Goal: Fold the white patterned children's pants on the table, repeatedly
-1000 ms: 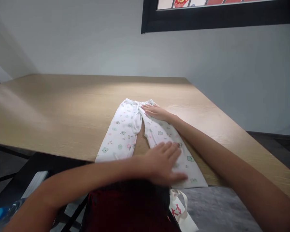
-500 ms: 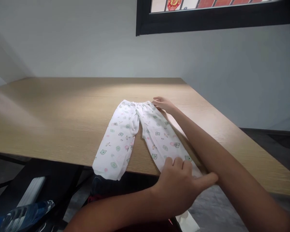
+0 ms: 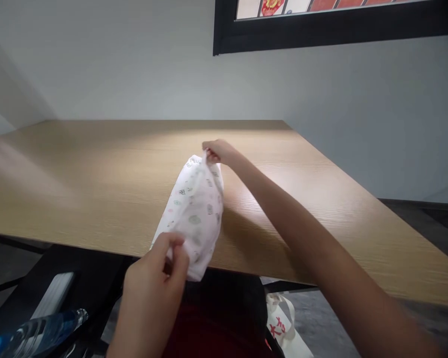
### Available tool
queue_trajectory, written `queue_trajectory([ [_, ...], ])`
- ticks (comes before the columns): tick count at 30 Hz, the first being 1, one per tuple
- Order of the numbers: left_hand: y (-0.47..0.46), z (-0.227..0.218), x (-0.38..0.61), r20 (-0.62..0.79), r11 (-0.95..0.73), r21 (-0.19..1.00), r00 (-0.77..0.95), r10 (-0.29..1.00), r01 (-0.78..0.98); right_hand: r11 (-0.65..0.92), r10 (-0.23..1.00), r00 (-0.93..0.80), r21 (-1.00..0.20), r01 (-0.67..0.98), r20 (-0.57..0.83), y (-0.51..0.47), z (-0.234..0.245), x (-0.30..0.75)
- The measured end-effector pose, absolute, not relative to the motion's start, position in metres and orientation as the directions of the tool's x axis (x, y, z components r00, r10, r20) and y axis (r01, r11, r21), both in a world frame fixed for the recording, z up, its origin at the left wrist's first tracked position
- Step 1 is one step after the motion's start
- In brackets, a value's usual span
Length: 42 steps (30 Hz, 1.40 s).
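The small white pants [image 3: 203,214], printed with green and pink figures, are being folded lengthwise, one leg raised over the other. My right hand [image 3: 218,150] grips the waistband at the far end, fingers closed. Nearer to me, my left hand [image 3: 155,278] pinches the hem of the lifted leg between thumb and fingers. The upper leg is partly blurred by motion and bulges off the surface. Beneath it lies the other leg, its waist corner and outer edge showing on the left; its hem is mostly hidden behind my left hand.
The pants are near the front edge of a wooden table [image 3: 97,184]. Below left, a water bottle [image 3: 41,330] and a white object [image 3: 54,293] rest on a black seat. A white bag with red characters [image 3: 281,323] sits below the table. A wall with a dark-framed window stands behind.
Both hands have moved left, carrying the right leg of the pants across onto the left leg. The pants were spread with legs apart before. The bag below has come into fuller view.
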<state>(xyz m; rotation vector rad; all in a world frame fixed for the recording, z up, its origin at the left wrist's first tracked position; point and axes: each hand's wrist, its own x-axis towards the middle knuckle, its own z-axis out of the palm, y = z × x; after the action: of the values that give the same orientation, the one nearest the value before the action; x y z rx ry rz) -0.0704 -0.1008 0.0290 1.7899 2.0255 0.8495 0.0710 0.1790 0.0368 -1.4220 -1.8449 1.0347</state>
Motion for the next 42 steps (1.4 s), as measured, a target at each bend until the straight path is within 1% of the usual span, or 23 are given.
queue_trajectory([
  [1, -0.103, 0.027, -0.081, 0.092, 0.095, 0.585, -0.183, 0.979, 0.805, 0.098, 0.967, -0.25, -0.85, 0.517, -0.041, 0.179, 0.033, 0.053],
  [3, -0.105, 0.021, -0.097, -0.017, 0.164, 0.526, -0.183, 0.983, 0.834, 0.113, 0.972, -0.234, -0.801, 0.588, -0.036, 0.176, 0.02, 0.024],
  [6, -0.099, 0.013, -0.108, -0.166, 0.202, 0.415, -0.144, 0.976, 0.887, 0.193, 0.978, -0.195, -0.693, 0.695, 0.077, 0.168, -0.005, 0.001],
  [9, -0.093, 0.01, -0.103, -0.234, 0.133, 0.338, -0.054, 0.971, 0.932, 0.274, 0.961, -0.2, -0.597, 0.754, 0.189, 0.164, -0.023, 0.002],
  [14, -0.097, 0.014, -0.069, -0.299, -0.035, 0.202, 0.095, 0.949, 0.979, 0.381, 0.923, -0.294, -0.501, 0.777, 0.246, 0.164, -0.027, 0.037],
  [16, -0.105, 0.02, -0.057, -0.348, -0.138, 0.172, 0.192, 0.918, 0.975, 0.437, 0.899, -0.377, -0.525, 0.73, 0.223, 0.162, -0.021, 0.059],
  [17, -0.108, 0.024, -0.055, -0.365, -0.187, 0.174, 0.24, 0.899, 0.967, 0.461, 0.879, -0.435, -0.577, 0.674, 0.194, 0.159, -0.017, 0.07],
  [18, -0.109, 0.028, -0.054, -0.362, -0.223, 0.196, 0.282, 0.889, 0.955, 0.472, 0.853, -0.496, -0.647, 0.599, 0.163, 0.155, -0.013, 0.081],
  [20, -0.102, 0.038, -0.056, -0.283, -0.269, 0.313, 0.36, 0.889, 0.911, 0.446, 0.788, -0.604, -0.784, 0.432, 0.116, 0.144, -0.003, 0.103],
  [22, -0.078, 0.044, -0.06, -0.11, -0.342, 0.453, 0.432, 0.895, 0.823, 0.427, 0.743, -0.658, -0.843, 0.328, 0.121, 0.13, 0.003, 0.119],
  [23, -0.059, 0.045, -0.062, -0.019, -0.407, 0.479, 0.473, 0.881, 0.778, 0.442, 0.729, -0.67, -0.844, 0.304, 0.14, 0.122, 0.005, 0.124],
  [24, -0.037, 0.043, -0.062, 0.059, -0.477, 0.475, 0.514, 0.856, 0.739, 0.462, 0.72, -0.675, -0.838, 0.291, 0.162, 0.115, 0.005, 0.126],
  [25, -0.012, 0.039, -0.062, 0.099, -0.546, 0.42, 0.561, 0.822, 0.725, 0.479, 0.721, -0.668, -0.829, 0.289, 0.184, 0.108, 0.004, 0.127],
  [26, 0.012, 0.033, -0.06, 0.083, -0.593, 0.324, 0.602, 0.794, 0.737, 0.491, 0.731, -0.652, -0.819, 0.297, 0.202, 0.103, 0.002, 0.126],
  [27, 0.034, 0.025, -0.058, 0.069, -0.598, 0.299, 0.608, 0.791, 0.744, 0.497, 0.746, -0.633, -0.807, 0.318, 0.21, 0.099, -0.001, 0.123],
  [29, 0.065, 0.008, -0.054, 0.056, -0.608, 0.258, 0.617, 0.785, 0.751, 0.516, 0.767, -0.608, -0.758, 0.399, 0.203, 0.097, -0.009, 0.114],
  [30, 0.071, 0.001, -0.052, 0.056, -0.614, 0.248, 0.622, 0.781, 0.749, 0.553, 0.759, -0.622, -0.695, 0.459, 0.193, 0.099, -0.013, 0.11],
  [32, 0.064, -0.011, -0.052, 0.058, -0.644, 0.221, 0.649, 0.759, 0.733, 0.658, 0.709, -0.686, -0.501, 0.562, 0.163, 0.111, -0.019, 0.103],
  [34, 0.037, -0.015, -0.057, 0.05, -0.688, 0.214, 0.695, 0.717, 0.694, 0.735, 0.663, -0.737, -0.304, 0.606, 0.133, 0.13, -0.024, 0.1],
  [35, 0.018, -0.014, -0.062, 0.037, -0.708, 0.229, 0.721, 0.692, 0.668, 0.747, 0.657, -0.744, -0.234, 0.622, 0.122, 0.141, -0.026, 0.099],
  [36, -0.001, -0.012, -0.067, 0.023, -0.722, 0.256, 0.742, 0.67, 0.643, 0.74, 0.668, -0.736, -0.194, 0.644, 0.111, 0.151, -0.027, 0.098],
  [39, -0.053, -0.006, -0.083, -0.004, -0.713, 0.363, 0.766, 0.642, 0.6, 0.684, 0.726, -0.685, -0.151, 0.713, 0.059, 0.174, -0.028, 0.095],
  [42, -0.082, -0.011, -0.096, 0.009, -0.701, 0.364, 0.751, 0.661, 0.613, 0.661, 0.748, -0.661, -0.144, 0.736, 0.058, 0.175, -0.023, 0.091],
])
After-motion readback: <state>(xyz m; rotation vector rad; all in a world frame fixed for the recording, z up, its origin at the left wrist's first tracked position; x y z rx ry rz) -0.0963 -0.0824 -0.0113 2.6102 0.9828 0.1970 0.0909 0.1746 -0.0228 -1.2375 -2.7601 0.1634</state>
